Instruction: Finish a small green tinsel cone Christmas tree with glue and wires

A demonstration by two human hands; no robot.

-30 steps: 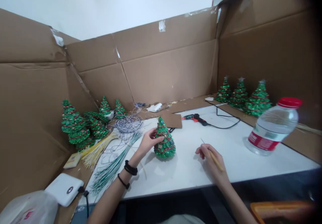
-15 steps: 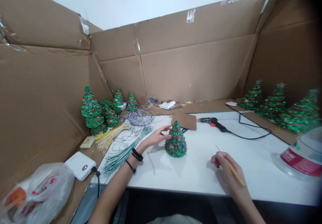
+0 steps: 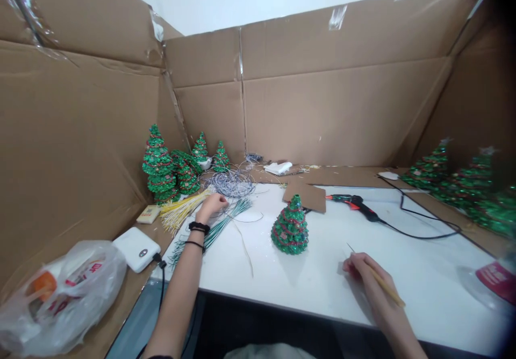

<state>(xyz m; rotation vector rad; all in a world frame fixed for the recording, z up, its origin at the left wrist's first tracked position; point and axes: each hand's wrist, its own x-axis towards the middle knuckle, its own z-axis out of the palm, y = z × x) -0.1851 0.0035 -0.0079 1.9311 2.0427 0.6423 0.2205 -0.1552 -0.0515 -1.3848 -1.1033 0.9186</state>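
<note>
Left hand (image 3: pixel 212 207) at green wires (image 3: pixel 221 228), left; whether pinching, cannot tell; right hand (image 3: pixel 370 277), near right, clamped on wooden-handled tool (image 3: pixel 388 289); green tree (image 3: pixel 291 229) upright, centre; likely picking wire; next calls for freeing one strand.

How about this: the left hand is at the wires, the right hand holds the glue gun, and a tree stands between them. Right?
Not quite: in the head view the right hand holds a thin-tipped tool; the glue gun lies farther back on the table. The left hand is at the wires, and a tree stands between the hands.
</note>
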